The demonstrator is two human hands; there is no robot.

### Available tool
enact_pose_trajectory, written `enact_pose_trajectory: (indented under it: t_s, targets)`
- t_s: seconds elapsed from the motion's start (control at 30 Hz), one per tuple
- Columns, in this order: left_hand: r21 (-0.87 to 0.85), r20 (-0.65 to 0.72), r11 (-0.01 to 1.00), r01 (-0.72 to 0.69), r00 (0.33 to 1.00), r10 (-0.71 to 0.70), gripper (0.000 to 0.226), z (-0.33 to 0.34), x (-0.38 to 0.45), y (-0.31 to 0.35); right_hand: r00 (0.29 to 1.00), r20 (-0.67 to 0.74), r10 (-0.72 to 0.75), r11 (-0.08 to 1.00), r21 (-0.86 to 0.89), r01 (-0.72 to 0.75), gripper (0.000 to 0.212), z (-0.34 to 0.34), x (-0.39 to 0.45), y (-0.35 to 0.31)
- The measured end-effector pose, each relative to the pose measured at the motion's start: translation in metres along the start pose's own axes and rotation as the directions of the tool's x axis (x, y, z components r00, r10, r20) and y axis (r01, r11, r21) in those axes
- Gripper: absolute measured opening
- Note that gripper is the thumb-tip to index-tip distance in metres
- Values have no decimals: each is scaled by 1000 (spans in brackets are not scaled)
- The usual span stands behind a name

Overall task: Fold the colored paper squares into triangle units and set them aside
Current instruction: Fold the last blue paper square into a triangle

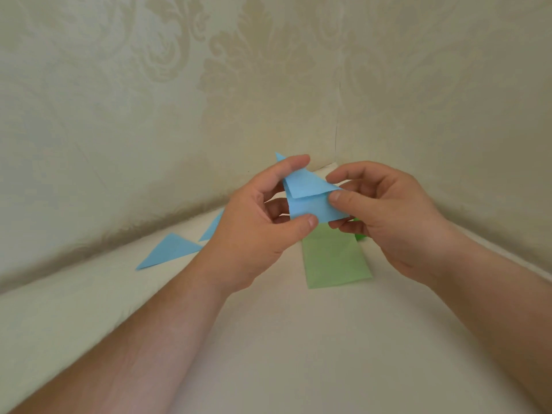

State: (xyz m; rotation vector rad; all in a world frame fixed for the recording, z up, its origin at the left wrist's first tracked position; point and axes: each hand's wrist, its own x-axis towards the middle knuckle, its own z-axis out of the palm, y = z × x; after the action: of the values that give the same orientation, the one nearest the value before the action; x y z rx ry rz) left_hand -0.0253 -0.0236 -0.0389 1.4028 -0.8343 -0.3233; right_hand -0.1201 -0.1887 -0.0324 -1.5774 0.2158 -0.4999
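**Blue paper held up between both hands, above the green square**

Taking the light green square (pixel 336 258) lying flat on the cream table (pixel 268 339) as the marker: well off to its left, a folded blue triangle (pixel 170 251) is lying flat on the table, and a second blue triangle (pixel 213 227) is peeking out just past it, mostly hidden behind the left wrist.

Nearer the green square, the left hand (pixel 257 231) is hovering above its left edge, thumb and curled fingers pinching the left side of the blue paper (pixel 310 198). That sheet is being held in the air directly above the far end of the green square, partly folded, with one triangular flap lying over the lower layer and a point sticking up behind the left fingertips.

Above the square's right corner, the right hand (pixel 385 216) is pinching the sheet's right edge between thumb and fingers. Just beyond that corner, a sliver of darker green paper (pixel 360 236) is showing under the right hand.

No container is anywhere in sight; every sheet is lying loose on the table or being held.
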Motion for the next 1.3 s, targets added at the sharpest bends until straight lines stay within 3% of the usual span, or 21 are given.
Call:
enact_pose_trajectory:
  t_s: [0.13,0.27,0.47,0.7,0.93,1.07,1.17,1.3]
  targets:
    - [-19,36,1000,-14,999,14,90,3,-2,4,998,-44,40,999,18,-39,19,2,1,-1]
    - [-21,83,999,-29,996,31,100,3,-3,6,992,-19,123,982,146,-119,22,0,1,-4]
    - [-37,22,999,15,1000,-14,66,4,0,0,994,-6,110,963,247,-105,28,-2,3,-1]
    - [-198,44,968,152,988,-146,61,-1,4,-3,988,101,-116,993,27,114,43,-5,2,4]
    - [-311,23,920,238,970,-243,41,-2,6,2,980,158,-118,983,-119,137,53,-11,3,6]
    - [-318,-10,916,244,965,-261,43,0,6,5,963,202,-177,966,-150,209,45,-10,0,6]
    - [-333,-1,908,254,963,-270,43,1,4,7,969,152,-197,960,-168,222,46,-9,1,10]
    - [-349,-4,904,248,964,-266,41,5,3,9,965,90,-247,959,-122,257,27,-7,3,16]
